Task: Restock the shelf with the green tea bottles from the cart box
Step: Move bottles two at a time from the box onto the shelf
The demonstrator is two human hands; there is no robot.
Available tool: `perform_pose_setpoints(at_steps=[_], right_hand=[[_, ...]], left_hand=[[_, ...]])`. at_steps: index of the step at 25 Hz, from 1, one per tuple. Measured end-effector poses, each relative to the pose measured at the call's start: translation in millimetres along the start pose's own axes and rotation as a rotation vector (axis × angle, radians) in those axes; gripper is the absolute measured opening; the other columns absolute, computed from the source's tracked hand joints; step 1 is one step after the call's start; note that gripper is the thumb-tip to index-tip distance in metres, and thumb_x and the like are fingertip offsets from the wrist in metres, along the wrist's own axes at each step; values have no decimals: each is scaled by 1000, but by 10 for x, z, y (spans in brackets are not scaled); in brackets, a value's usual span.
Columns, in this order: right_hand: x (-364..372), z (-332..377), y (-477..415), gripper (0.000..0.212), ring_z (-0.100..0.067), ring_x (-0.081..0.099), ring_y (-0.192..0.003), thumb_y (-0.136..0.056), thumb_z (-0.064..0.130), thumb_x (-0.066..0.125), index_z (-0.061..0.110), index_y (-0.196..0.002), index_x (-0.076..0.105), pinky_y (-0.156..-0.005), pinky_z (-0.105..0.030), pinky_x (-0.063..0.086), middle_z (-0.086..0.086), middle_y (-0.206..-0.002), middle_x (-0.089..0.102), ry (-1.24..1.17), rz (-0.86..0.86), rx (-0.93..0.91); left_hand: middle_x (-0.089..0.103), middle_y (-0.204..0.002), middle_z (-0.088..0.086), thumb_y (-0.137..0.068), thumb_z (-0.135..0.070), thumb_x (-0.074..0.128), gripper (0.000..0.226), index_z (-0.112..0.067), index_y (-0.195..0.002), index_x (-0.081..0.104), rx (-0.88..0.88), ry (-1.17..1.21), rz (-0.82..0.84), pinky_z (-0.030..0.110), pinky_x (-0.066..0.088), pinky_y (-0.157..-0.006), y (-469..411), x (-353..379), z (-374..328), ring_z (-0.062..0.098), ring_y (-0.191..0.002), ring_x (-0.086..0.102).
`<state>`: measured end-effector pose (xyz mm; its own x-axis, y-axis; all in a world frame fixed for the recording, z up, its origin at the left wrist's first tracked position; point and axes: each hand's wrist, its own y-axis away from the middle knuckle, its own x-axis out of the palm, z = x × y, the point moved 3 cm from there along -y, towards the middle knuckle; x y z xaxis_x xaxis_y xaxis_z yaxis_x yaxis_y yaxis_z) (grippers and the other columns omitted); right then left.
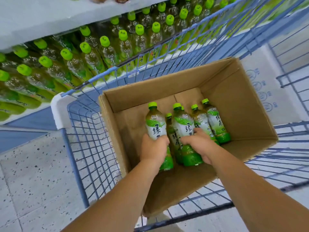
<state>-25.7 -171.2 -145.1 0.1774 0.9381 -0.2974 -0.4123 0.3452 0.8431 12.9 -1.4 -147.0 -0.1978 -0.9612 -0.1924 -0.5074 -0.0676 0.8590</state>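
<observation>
While the fingers [161, 140] of the left hand [154, 149] curl round the lower body of one green tea bottle [155, 125], those of the right hand [199, 144] grip a second bottle [183, 124] just beside it. Both held bottles are cap-up inside the open cardboard box [234, 104]. A third bottle [169, 127] stands between the two held ones, and further bottles [215, 121] stand close together on the right. The box sits in the blue wire cart [87, 148]. Beyond the cart, at upper left, the shelf [41, 19] carries rows of green-capped bottles [87, 52]. A white carton [267, 84] with blue print lies outside the cart at right. Speckled floor [33, 173] shows at lower left.
</observation>
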Motion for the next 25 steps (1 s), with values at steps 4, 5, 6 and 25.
perform_pose_setpoints(at_steps=[4,5,6,25], right_hand=[[53,114,406,35,-23,69,-84,-81,7,72,14,-111,54,-75,-42,60,-5,-94,70,-140,-83,-87],[72,138,479,38,-27,71,-88,-79,7,73,16,-113,58,-80,-48,60,-7,-98,73,-167,-104,-109],[87,167,555,39,-28,72,-90,-78,7,74,18,-113,61,-82,-50,60,-7,-99,74,-178,-121,-140],[500,1760,1702,36,-10,66,-84,-74,18,78,34,-96,54,-76,-39,57,9,-94,69,23,-156,-612]], left_hand=[[66,-94,-4,-61,-40,67,40,-30,-99,57,153,-142,121,43,54,-86,307,-155,-168,20,-89,64],[68,-95,-6,-62,-46,67,42,-32,-101,59,194,-183,133,42,55,-86,354,-196,-218,18,-89,65],[68,-95,-8,-63,-51,66,45,-33,-103,59,235,-214,139,40,55,-85,402,-232,-267,16,-90,65],[73,-93,-9,-85,-41,75,24,-31,-105,66,684,-38,-40,33,58,-72,1241,-1808,-1608,8,-83,70]])
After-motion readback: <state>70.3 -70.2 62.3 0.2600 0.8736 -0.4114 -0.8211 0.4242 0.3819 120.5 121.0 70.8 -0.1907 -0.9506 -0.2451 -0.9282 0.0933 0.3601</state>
